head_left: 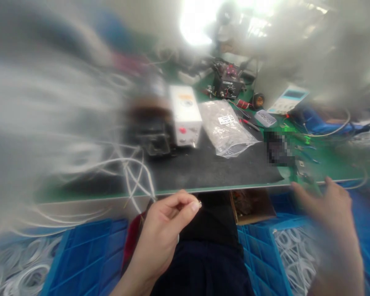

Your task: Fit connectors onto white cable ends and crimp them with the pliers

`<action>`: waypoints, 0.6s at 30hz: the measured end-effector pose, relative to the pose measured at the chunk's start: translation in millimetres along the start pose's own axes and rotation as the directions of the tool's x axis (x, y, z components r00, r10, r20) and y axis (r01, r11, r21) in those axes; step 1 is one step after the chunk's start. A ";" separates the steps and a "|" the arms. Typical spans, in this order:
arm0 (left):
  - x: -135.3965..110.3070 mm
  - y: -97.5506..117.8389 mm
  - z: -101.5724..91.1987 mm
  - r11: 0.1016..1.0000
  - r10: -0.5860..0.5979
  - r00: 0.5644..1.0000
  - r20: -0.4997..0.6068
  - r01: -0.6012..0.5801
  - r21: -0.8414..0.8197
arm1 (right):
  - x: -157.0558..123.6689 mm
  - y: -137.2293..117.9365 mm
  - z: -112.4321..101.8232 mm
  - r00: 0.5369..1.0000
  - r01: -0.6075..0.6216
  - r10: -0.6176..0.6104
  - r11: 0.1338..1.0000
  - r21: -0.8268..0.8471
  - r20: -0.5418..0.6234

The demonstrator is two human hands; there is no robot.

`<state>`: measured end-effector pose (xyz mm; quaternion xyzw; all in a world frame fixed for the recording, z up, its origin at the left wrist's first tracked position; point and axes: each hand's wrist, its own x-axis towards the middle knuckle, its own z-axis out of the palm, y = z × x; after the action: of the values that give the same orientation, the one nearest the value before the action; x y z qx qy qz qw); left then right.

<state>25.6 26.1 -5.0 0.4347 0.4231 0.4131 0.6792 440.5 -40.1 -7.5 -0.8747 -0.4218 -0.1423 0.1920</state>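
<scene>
My left hand [165,228] hangs below the bench edge over my lap, its thumb and forefinger pinched together on a tiny thing at the fingertips that I cannot make out. My right hand [329,222] is at the bench's front edge on the right, smeared by motion, with its fingers raised and apart. White cables [135,172] trail over the bench edge just left of my left hand. A black mat [203,164] covers the bench in front of me.
On the bench stand a white box with a red button [185,115], a clear plastic bag [226,127], a black instrument [228,84] and a white meter [288,98]. Blue crates [89,255] with coiled white cables flank my legs. A brown cardboard box [251,205] sits under the bench.
</scene>
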 end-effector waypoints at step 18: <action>-6.8 -9.3 -4.3 0.993 -0.012 0.998 -0.055 0.005 -0.119 | 21.1 -200.3 90.1 0.838 0.469 -0.528 0.826 0.312 0.138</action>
<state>21.3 18.1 -13.3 0.3800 0.4181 0.4467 0.6937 302.3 129.6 -35.4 -0.7096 -0.6700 -0.0330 0.2155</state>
